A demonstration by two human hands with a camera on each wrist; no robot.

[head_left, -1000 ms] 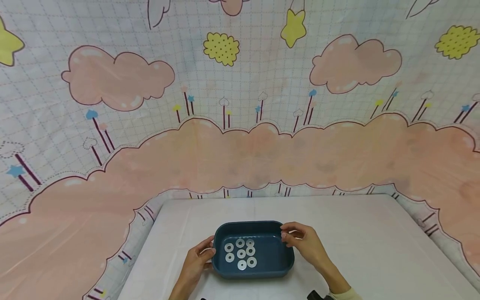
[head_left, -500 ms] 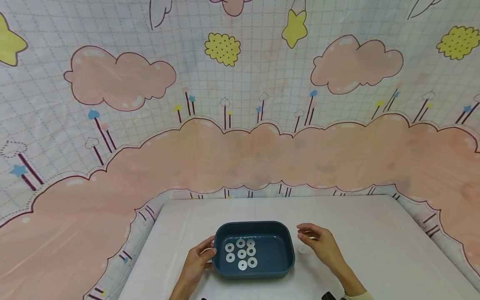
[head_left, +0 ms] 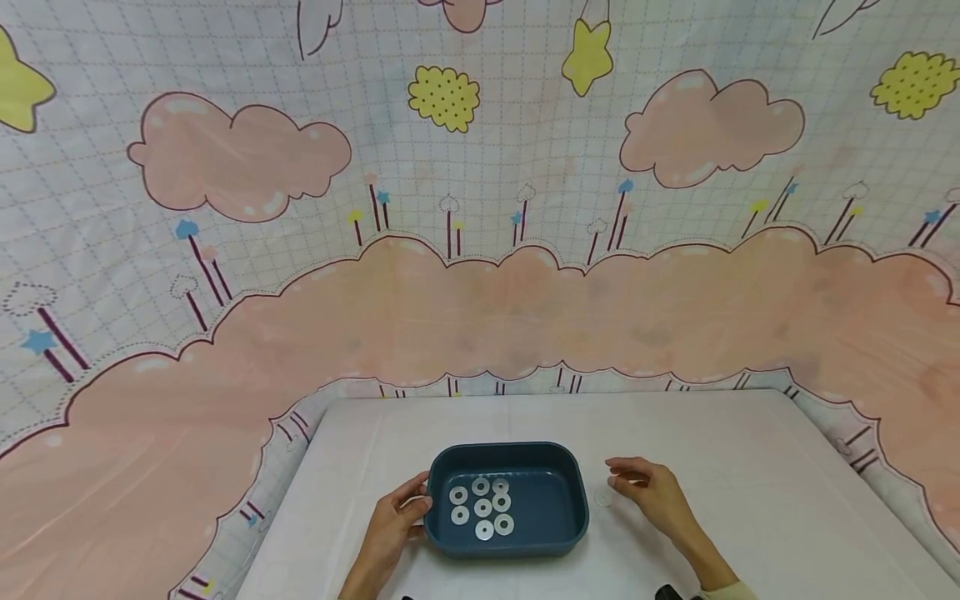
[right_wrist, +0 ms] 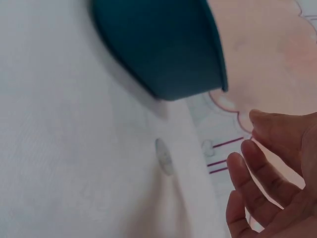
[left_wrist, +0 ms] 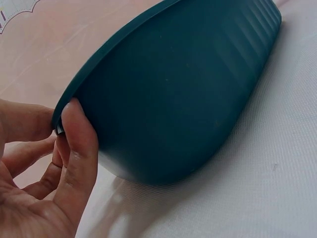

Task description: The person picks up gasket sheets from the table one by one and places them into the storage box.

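Note:
A dark blue plastic tray [head_left: 555,512] with rounded corners stands on the white table. In its left half lie several flat, pale washers [head_left: 504,524]. My left hand [head_left: 393,512] pinches the tray's left rim between thumb and fingers, close up in the left wrist view. To the right of the tray my right hand [head_left: 656,496] hovers above the table, fingers loosely bent and holding nothing visible. A single washer [right_wrist: 164,156] is between the tray and that hand, very faint in the head view; I cannot tell whether it lies flat.
The white table [head_left: 720,467] extends behind the tray and to both sides. Behind it hangs a backdrop cloth [head_left: 510,317] printed with clouds and stars. A dark object [head_left: 666,592] shows near my right wrist at the bottom edge.
My right hand has moved right, from over the tray's right rim to over the table. A washer has come into view beside the tray. The left hand and tray stay put.

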